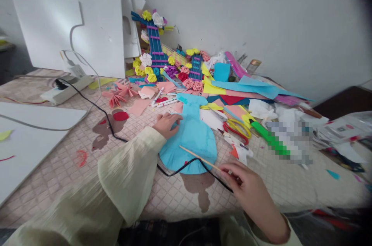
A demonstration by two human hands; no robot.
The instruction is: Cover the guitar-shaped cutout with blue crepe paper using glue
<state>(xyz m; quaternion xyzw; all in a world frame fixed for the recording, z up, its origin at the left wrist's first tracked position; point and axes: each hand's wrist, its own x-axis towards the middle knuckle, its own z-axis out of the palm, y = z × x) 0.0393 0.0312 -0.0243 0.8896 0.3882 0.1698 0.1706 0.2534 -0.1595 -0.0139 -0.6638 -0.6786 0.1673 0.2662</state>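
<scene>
A light-blue paper cutout (193,131), with a narrow neck and a wide rounded body, lies flat on the table before me. On its left edge rests my left hand (167,125), fingers slightly bent and holding nothing. My right hand (240,180) pinches the end of a thin wooden stick (200,157), whose far tip reaches over the lower body of the cutout. A black cord (171,174) crosses the cutout's bottom and passes by my right hand.
Scissors (236,128) and a green tube (269,136) lie right of the cutout. White markers (167,102), paper scraps and paper flowers (151,71) crowd the back. A power strip (65,91) and white board (37,133) are at left.
</scene>
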